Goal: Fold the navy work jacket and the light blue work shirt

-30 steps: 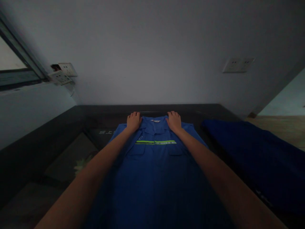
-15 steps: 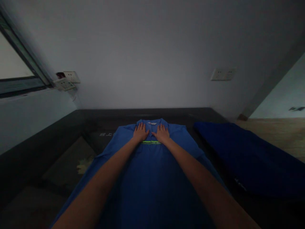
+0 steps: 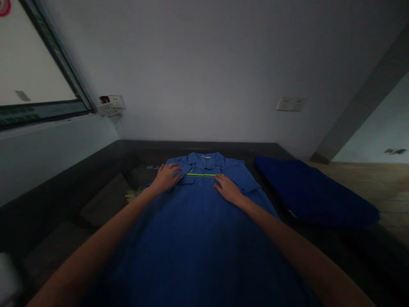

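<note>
A blue work jacket (image 3: 198, 213) with a collar and a yellow-green stripe across the chest lies spread front up on a dark surface, its collar toward the wall. My left hand (image 3: 166, 177) is over the jacket's left shoulder area, with fingers apart and slightly bent. My right hand (image 3: 227, 188) lies on the chest just below the stripe, its fingers spread and pointing toward the collar. Neither hand appears to grip the fabric. My forearms cover parts of the jacket's sides, and its lower part is dark.
A darker blue folded cloth (image 3: 313, 192) lies to the right. Wall sockets (image 3: 290, 103) are at the back right, and more sockets with a plug (image 3: 110, 106) at the back left. A window (image 3: 38, 64) is at upper left. Wooden floor (image 3: 367, 175) shows at right.
My hands have moved apart and back from the collar. The left went outward to the shoulder area, and the right slid lower on the chest. The camera view has shifted slightly.
</note>
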`<state>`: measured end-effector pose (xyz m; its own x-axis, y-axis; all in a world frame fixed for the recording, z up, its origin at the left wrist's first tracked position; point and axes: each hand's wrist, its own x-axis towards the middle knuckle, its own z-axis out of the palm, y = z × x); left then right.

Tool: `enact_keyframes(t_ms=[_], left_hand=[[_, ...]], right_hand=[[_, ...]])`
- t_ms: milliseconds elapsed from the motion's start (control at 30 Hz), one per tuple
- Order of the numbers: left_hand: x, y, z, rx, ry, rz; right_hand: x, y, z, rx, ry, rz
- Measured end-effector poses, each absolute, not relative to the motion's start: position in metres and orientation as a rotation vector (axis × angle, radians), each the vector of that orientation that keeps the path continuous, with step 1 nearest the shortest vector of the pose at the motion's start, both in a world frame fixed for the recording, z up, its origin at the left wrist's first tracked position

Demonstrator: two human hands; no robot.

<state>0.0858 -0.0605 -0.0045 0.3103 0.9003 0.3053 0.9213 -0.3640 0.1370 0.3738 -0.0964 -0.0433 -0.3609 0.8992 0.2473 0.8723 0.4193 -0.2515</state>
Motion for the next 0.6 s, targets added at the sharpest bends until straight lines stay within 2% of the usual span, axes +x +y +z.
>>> enact_keyframes(t_ms=[200, 367, 600], left_hand=[[0.018, -0.125, -0.001, -2.564, -1.954, -0.360], [-0.017, -0.163, 0.001, -2.576, -2.075, -0.385], [-0.052, -0.238, 0.004, -2.585, -2.251, -0.172]], right_hand=[[0.337, -0.070, -0.051, -1.568, -2.343, 0.129], [0.311, -0.039, -0.060, -1.714, -2.244, 0.116], [0.308, -0.040, -0.082, -1.746, -2.196, 0.064]])
